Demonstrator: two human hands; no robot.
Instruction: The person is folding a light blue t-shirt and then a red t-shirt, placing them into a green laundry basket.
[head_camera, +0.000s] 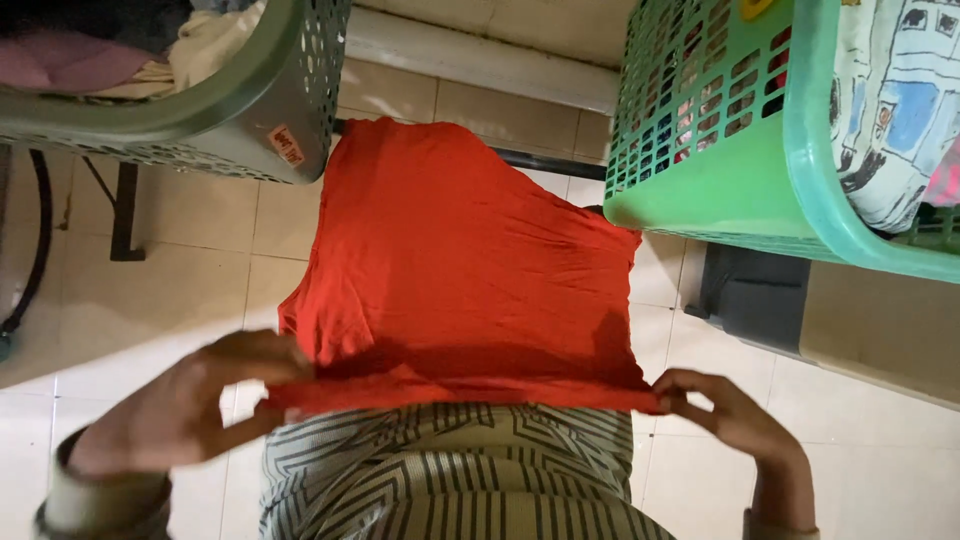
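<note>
An orange-red garment hangs stretched out in front of me, spread wide between both hands. My left hand grips its near left edge. My right hand pinches the near right corner. The cloth's far end reaches toward the gap between two laundry baskets. Below the garment I see my own patterned striped clothing.
A grey-green laundry basket with clothes stands at the upper left on a dark frame. A bright green basket holding a printed cloth stands at the upper right. Pale floor tiles lie beneath.
</note>
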